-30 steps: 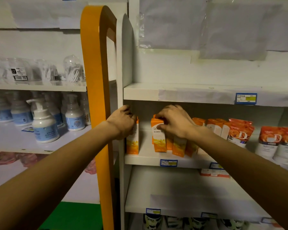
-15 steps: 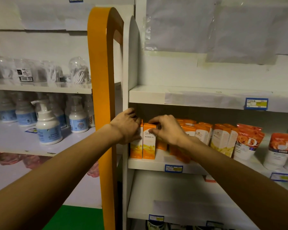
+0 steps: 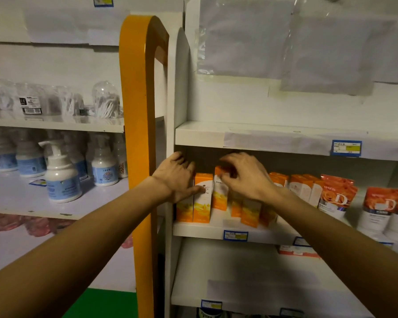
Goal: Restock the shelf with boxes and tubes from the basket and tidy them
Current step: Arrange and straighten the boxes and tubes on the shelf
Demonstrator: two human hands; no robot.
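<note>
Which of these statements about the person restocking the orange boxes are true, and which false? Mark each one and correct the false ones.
1. The left hand rests on the orange boxes at the left end of the shelf. True.
2. The right hand hangs idle below the shelf. False: its fingers pinch the top of an upright orange box.
3. Orange and white pouches stand to the right of the boxes. True.
4. The pump bottles share the shelf with the boxes. False: they stand in the neighbouring unit, beyond the orange post.
5. The shelf above the boxes bears a blue price tag. True.
</note>
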